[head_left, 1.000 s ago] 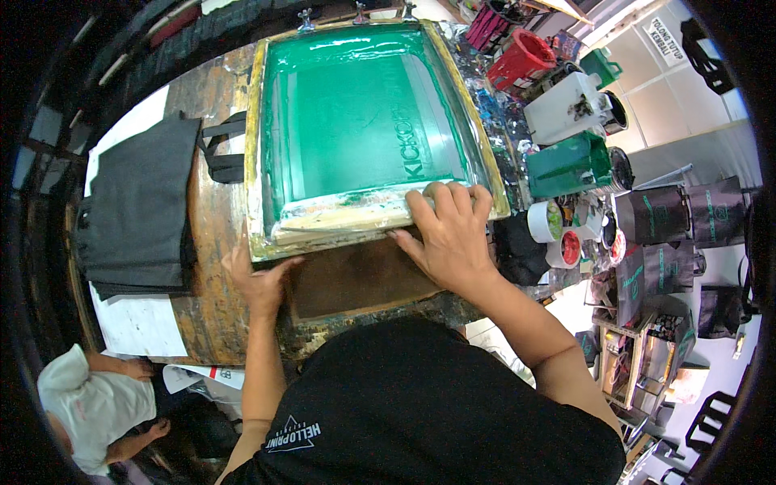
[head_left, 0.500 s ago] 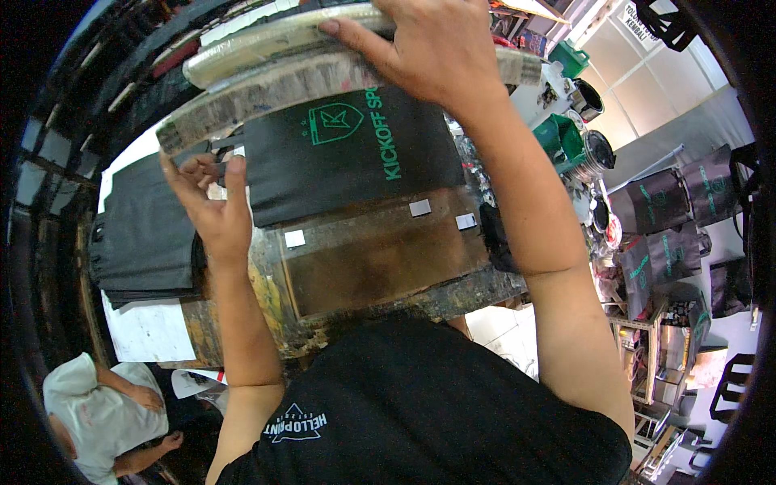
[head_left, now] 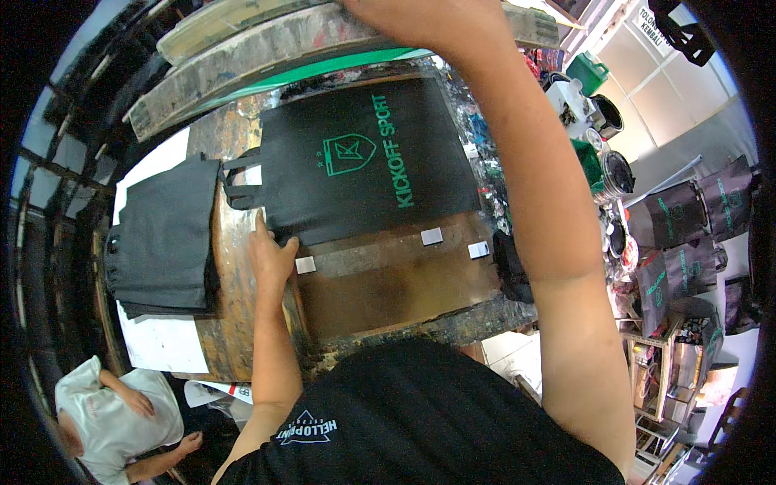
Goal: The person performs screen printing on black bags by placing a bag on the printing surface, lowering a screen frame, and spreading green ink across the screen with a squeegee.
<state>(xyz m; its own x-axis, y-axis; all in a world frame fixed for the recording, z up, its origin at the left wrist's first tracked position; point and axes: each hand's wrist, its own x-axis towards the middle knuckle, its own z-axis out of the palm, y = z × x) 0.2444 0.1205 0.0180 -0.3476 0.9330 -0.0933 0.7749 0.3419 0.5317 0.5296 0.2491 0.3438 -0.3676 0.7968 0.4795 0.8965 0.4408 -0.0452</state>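
Observation:
A black fabric bag (head_left: 299,198) with a green printed shield emblem and lettering lies flat on the worktable. At its near left corner, by the handles, my left hand (head_left: 273,249) touches the edge with index finger and thumb spread apart; its other fingers are partly hidden. Over the far side of the table, a screen-printing frame (head_left: 242,69) is tilted up, green showing along its underside. My right hand (head_left: 440,24) holds this frame at the top of the view, its fingertips cut off by the picture edge.
Left of the bag sits a stack of black bags (head_left: 166,234) on white paper. Small white tabs (head_left: 432,236) mark the brown board (head_left: 396,283). Tubs and a green jug (head_left: 588,73) stand at right, near hanging printed bags (head_left: 672,214). Another person (head_left: 121,412) is at lower left.
The screen frame has risen and tilted away, uncovering more of the printed bag. My left hand has come off the frame's left end and down to the bag's near left corner.

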